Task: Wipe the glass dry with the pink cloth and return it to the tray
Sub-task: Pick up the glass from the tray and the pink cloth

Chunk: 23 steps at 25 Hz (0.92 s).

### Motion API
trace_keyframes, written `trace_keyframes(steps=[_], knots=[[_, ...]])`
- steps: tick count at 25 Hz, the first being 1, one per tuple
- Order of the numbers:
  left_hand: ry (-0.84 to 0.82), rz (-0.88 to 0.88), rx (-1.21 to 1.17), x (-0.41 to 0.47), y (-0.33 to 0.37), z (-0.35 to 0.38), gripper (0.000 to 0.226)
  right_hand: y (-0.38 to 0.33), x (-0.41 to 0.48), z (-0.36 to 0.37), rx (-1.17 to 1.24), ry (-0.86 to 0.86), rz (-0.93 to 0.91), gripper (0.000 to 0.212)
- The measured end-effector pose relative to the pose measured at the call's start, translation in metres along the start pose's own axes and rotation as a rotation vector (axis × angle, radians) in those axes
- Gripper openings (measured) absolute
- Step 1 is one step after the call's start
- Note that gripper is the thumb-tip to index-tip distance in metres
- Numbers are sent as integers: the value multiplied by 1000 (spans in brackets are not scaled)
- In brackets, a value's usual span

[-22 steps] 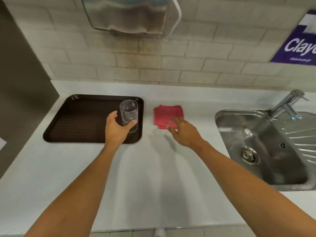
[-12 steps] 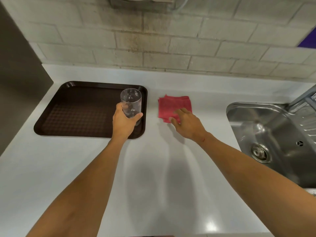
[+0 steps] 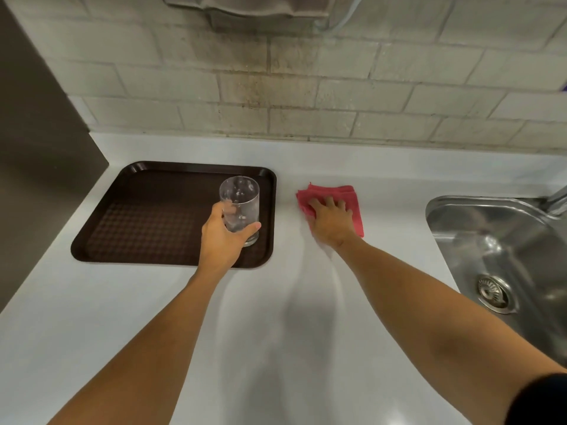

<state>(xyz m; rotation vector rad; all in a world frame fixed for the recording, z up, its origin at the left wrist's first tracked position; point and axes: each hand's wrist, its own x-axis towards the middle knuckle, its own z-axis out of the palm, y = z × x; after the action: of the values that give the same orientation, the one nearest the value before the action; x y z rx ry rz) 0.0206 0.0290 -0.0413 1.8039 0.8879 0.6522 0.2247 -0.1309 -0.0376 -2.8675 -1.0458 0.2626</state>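
A clear drinking glass point(image 3: 241, 197) stands upright at the right side of the dark brown tray point(image 3: 144, 216). My left hand point(image 3: 222, 237) grips its lower half, thumb on the right and fingers round the left. Whether the base still touches the tray I cannot tell. To the right of the tray, a folded pink cloth point(image 3: 343, 194) lies on the white counter. My right hand point(image 3: 329, 220) rests flat on top of it, fingers spread and covering its lower left part.
A steel sink point(image 3: 503, 240) with a drain sits at the right, its tap base at the frame's edge. A brick wall backs the counter, with a dispenser hanging above. A dark panel closes the left side.
My left hand has closed round the glass. My right hand slid forward from the cloth's near edge onto its top. The camera moved closer and tilted down.
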Motion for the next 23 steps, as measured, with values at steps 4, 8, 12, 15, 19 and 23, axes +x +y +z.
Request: trace_keyframes(steps=[4, 8, 12, 15, 19, 23], knots=[[-11, 64, -37, 7, 22, -14, 62, 5, -3, -27, 110, -45, -40, 52], [-17, 100, -134, 20, 74, -29, 67, -5, -20, -64, 896, 154, 174, 10], [-103, 105, -388, 6, 130, -39, 64, -9, -55, -112, 1493, 300, 295, 10], [-237, 98, -566, -17, 156, -41, 56, -16, -99, -153, 1883, 301, 278, 18], [-318, 108, -608, -52, 178, -38, 53, -40, -145, -190, 1958, 408, 136, 20], [-350, 99, -646, -67, 189, -37, 56, -68, -170, -199, 1747, 514, -8, 14]])
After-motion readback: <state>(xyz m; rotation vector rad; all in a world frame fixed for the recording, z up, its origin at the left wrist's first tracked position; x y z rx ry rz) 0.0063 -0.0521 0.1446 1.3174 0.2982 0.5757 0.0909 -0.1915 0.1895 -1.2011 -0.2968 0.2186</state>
